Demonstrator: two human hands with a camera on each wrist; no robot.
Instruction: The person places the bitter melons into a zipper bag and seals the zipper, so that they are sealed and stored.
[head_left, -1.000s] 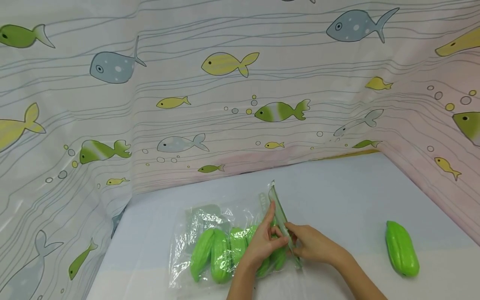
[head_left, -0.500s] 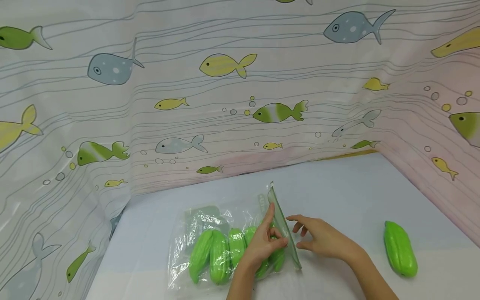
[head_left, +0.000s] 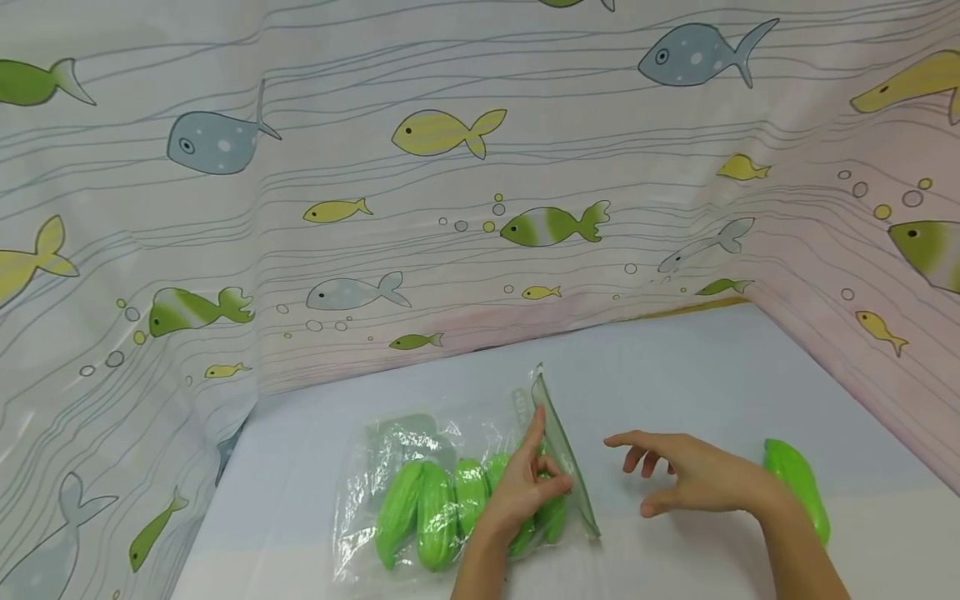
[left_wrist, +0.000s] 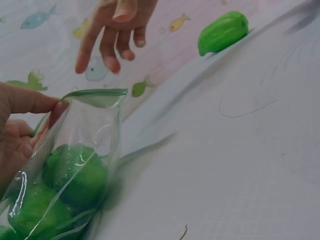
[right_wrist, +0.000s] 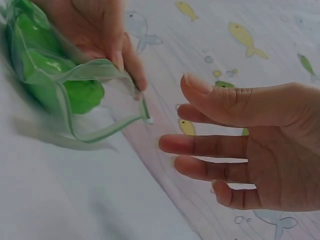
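Observation:
A clear zip-top bag lies on the table with several long, ridged green fruits inside it. My left hand pinches one side of its mouth between thumb and fingers, forefinger stretched along the rim. In the right wrist view the green-edged bag mouth gapes as a loop. My right hand hovers to the right of the bag, fingers spread and holding nothing. Beyond it lies a single loose green fruit, partly hidden by the right forearm in the head view and whole in the left wrist view.
The white table meets a fish-patterned curtain at the back, with more of it along both sides.
My right hand has let go of the bag's mouth and moved right, toward the loose green fruit. My left hand keeps its hold, and the bag has stayed in place.

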